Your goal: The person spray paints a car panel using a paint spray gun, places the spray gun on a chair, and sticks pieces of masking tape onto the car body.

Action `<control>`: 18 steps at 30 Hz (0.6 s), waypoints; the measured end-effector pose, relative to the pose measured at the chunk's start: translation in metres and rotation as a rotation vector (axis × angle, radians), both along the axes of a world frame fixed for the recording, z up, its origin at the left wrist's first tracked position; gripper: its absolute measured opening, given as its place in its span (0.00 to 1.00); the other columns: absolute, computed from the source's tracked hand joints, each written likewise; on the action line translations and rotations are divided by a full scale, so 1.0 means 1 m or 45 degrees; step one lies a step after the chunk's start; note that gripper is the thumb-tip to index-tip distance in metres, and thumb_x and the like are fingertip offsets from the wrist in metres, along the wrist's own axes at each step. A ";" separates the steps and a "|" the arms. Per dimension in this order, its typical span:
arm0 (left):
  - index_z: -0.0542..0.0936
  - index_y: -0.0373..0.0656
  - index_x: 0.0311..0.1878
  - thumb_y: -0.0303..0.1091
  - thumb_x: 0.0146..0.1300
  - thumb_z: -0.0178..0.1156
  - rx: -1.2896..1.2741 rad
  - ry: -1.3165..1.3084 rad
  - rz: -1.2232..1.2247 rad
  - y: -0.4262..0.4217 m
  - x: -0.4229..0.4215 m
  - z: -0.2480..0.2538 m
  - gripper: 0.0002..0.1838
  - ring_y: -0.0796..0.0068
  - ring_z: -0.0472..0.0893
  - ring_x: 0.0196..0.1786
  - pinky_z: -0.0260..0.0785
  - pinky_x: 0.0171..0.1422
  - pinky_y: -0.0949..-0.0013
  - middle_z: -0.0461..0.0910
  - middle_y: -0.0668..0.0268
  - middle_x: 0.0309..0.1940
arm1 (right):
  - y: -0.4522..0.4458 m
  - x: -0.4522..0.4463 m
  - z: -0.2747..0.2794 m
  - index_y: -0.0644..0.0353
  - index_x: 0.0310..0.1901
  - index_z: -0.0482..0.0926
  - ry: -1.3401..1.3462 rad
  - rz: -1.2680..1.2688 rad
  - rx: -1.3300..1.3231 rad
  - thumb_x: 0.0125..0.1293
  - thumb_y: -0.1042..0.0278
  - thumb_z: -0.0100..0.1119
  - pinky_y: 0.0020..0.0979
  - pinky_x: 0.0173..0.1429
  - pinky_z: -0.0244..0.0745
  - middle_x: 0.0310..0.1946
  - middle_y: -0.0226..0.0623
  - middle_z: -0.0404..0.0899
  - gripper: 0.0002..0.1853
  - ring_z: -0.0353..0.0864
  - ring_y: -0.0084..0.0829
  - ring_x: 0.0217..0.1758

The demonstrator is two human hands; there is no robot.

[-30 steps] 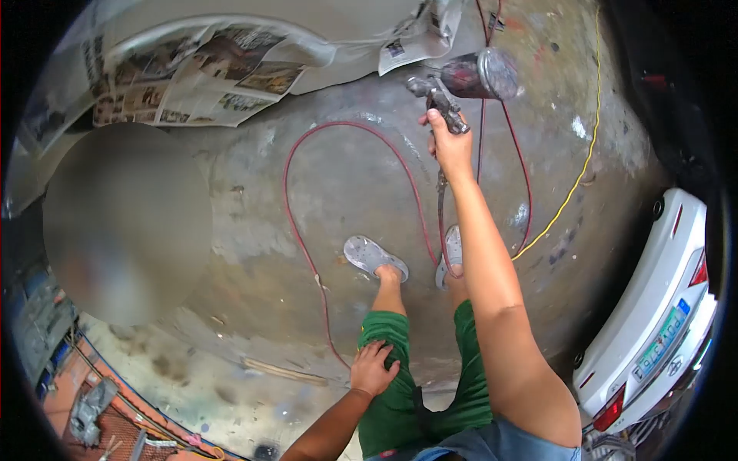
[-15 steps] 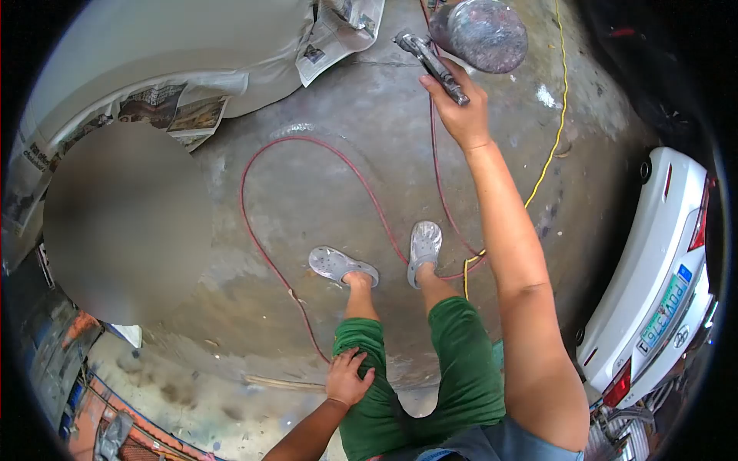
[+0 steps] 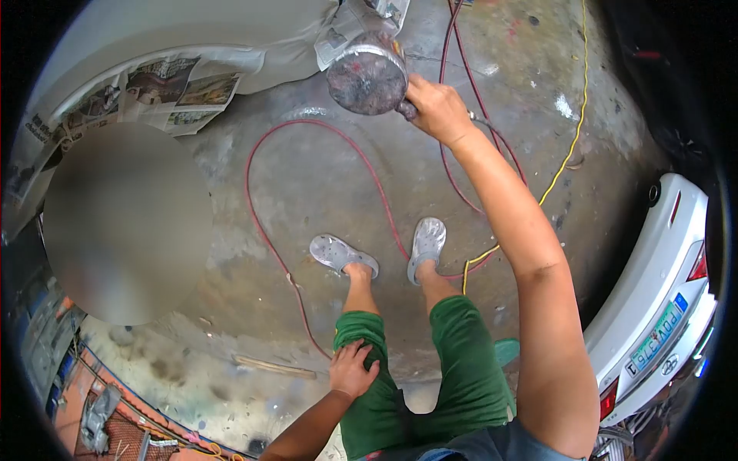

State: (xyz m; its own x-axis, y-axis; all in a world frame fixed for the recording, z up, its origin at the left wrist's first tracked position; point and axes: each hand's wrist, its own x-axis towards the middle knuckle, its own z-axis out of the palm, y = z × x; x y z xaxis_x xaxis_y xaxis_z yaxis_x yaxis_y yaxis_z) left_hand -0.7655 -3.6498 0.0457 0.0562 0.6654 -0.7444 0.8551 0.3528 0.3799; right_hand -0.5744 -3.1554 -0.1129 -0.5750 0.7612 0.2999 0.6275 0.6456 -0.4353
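My right hand (image 3: 440,111) is wrapped round the handle of a paint-stained spray gun (image 3: 407,110). Its large grey cup (image 3: 367,83) hangs over the floor near the newspaper, its round base facing me. From the gun's handle a red air hose (image 3: 496,132) runs down past my wrist. The nozzle is hidden from me. Lower down, my left hand (image 3: 354,369) lies on the green shorts (image 3: 361,330) over my thigh, fingers spread and holding nothing.
Newspaper sheets (image 3: 207,84) edge a pale curved surface (image 3: 184,31) at upper left. Loops of hose and a yellow cord (image 3: 578,123) cross the concrete floor. A white car (image 3: 653,276) stands at right, and a wooden stick (image 3: 273,366) lies left of my legs.
The spray gun and cup have swung left, toward the newspaper, and my right wrist has turned. The hose by the wrist has shifted. My left hand stays on the thigh.
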 end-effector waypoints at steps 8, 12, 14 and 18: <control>0.83 0.50 0.57 0.50 0.60 0.65 -0.095 0.026 0.019 -0.004 -0.002 0.005 0.24 0.59 0.76 0.65 0.65 0.73 0.53 0.78 0.62 0.63 | -0.067 -0.051 0.016 0.58 0.52 0.81 0.378 -0.517 -0.442 0.64 0.56 0.71 0.42 0.47 0.80 0.46 0.43 0.85 0.20 0.86 0.48 0.44; 0.84 0.50 0.57 0.50 0.61 0.64 -0.099 0.024 0.065 -0.008 -0.010 0.006 0.23 0.59 0.76 0.65 0.64 0.73 0.53 0.77 0.62 0.64 | -0.077 -0.114 0.006 0.58 0.60 0.78 0.666 -0.820 -0.548 0.67 0.54 0.70 0.38 0.53 0.78 0.44 0.44 0.86 0.25 0.85 0.41 0.48; 0.84 0.50 0.57 0.50 0.61 0.63 -0.091 0.010 0.089 -0.012 -0.017 0.005 0.23 0.59 0.76 0.65 0.64 0.74 0.53 0.77 0.62 0.64 | -0.084 -0.147 0.015 0.58 0.62 0.78 0.757 -0.897 -0.623 0.67 0.51 0.68 0.44 0.55 0.78 0.53 0.50 0.83 0.27 0.84 0.52 0.55; 0.84 0.51 0.56 0.49 0.60 0.65 -0.017 -0.006 0.115 -0.019 -0.029 0.004 0.23 0.58 0.77 0.64 0.67 0.71 0.53 0.78 0.64 0.63 | -0.095 -0.204 0.032 0.60 0.60 0.78 0.813 -0.831 -0.775 0.67 0.50 0.68 0.45 0.54 0.79 0.52 0.51 0.83 0.27 0.84 0.54 0.54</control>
State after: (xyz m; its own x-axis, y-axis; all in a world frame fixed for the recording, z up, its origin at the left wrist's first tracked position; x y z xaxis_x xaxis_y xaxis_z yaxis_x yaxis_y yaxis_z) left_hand -0.7946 -3.6684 0.0492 -0.0001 0.6581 -0.7529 0.8180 0.4331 0.3785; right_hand -0.7786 -3.2501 -0.0806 0.1204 0.9842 -0.1298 0.3158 -0.1619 -0.9349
